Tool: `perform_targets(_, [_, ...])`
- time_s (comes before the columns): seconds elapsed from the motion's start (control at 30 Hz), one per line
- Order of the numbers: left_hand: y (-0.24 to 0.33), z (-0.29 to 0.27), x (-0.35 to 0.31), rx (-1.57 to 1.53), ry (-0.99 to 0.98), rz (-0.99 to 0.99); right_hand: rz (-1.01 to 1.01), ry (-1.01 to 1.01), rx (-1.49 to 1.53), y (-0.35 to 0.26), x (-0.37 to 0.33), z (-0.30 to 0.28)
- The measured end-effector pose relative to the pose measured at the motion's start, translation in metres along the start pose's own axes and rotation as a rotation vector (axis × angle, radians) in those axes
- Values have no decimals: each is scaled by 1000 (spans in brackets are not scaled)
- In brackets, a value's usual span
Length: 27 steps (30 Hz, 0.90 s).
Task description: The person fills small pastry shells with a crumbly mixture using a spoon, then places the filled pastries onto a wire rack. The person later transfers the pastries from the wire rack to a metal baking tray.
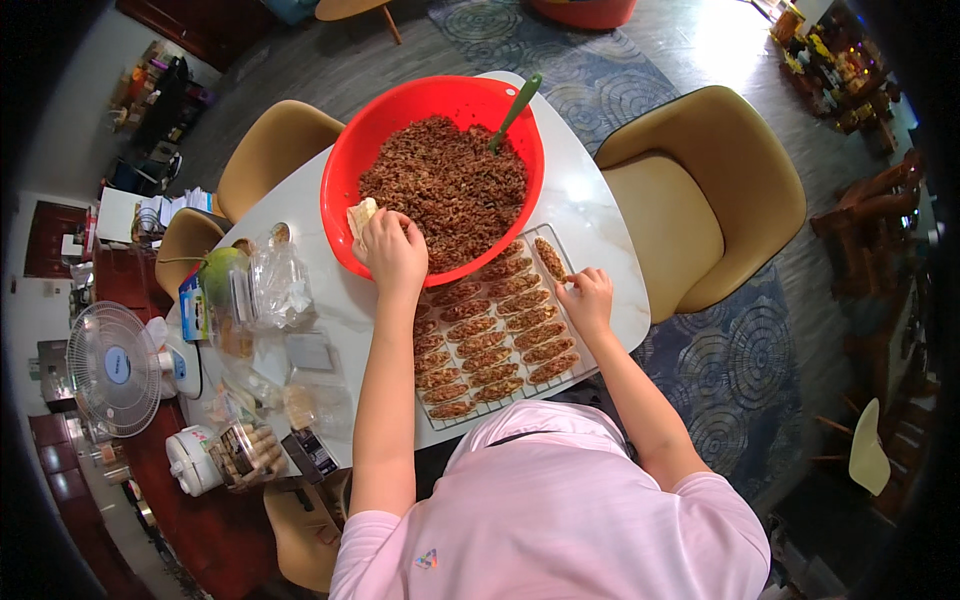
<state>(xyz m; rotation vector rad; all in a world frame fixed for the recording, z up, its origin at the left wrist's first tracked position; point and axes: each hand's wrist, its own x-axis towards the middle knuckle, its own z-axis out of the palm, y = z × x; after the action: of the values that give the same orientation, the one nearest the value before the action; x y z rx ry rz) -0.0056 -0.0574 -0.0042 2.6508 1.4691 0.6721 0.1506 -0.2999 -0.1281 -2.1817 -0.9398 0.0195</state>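
My left hand is closed at the near left rim of a big red bowl. From its fingers sticks a pale cream piece, perhaps stacked empty shells; its far side is hidden. Dark brown, crumbly mixture fills much of the bowl, with a green-handled utensil standing in it. My right hand pinches the near end of a filled boat-shaped shell at the rack's far right. Rows of similar filled shells lie on the wire rack below the bowl.
On the white table, a green fruit, plastic bags and a jar of tan rolls crowd the left. A fan stands beyond them. Tan chairs flank the table.
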Motion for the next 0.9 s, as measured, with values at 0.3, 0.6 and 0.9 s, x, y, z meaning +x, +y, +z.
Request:
perform_targets(0.3, [-10,-19,-19,-4,4,-5,-16,16,-29,11,0,28])
perform_targets(0.6, [-2,-17,-19,-16,-36,9,6,9,-63,13,-3,29])
perform_targets(0.9, [0,-9,-10,-61,6,27,-4,-6,-61,14,-6,30])
